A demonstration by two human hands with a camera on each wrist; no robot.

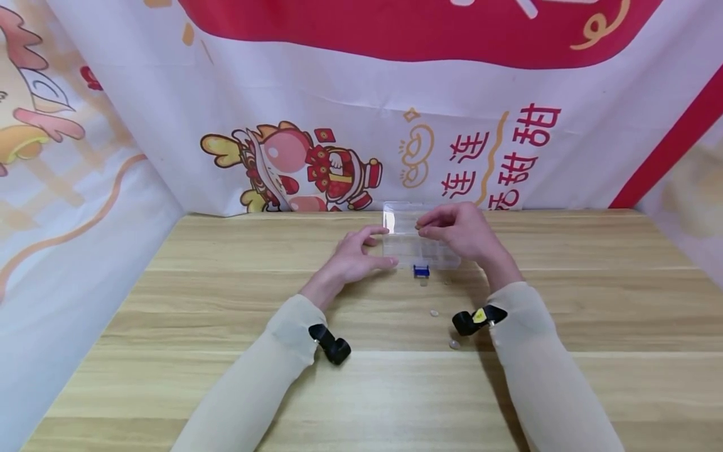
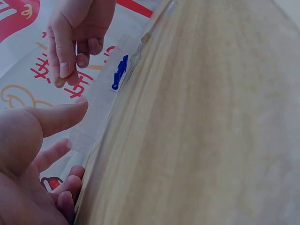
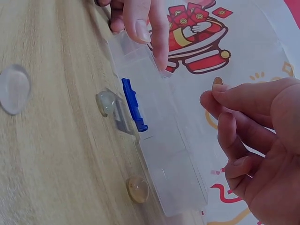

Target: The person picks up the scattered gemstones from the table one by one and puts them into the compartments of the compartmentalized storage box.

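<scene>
A clear plastic compartment box lies on the table with its transparent lid raised at the back. Its blue latch is on the front side. At the box's left end, my left hand holds it, the thumb by the front corner and a finger by the back edge. Over the box's right part, my right hand pinches a small amber-brown stone between thumb and fingertip. In front of the box lie a pale greenish stone and a yellowish round stone.
Closer to me on the wooden table are a clear oval stone and another pale stone, near the right wrist's camera. A printed cloth hangs behind the table's back edge.
</scene>
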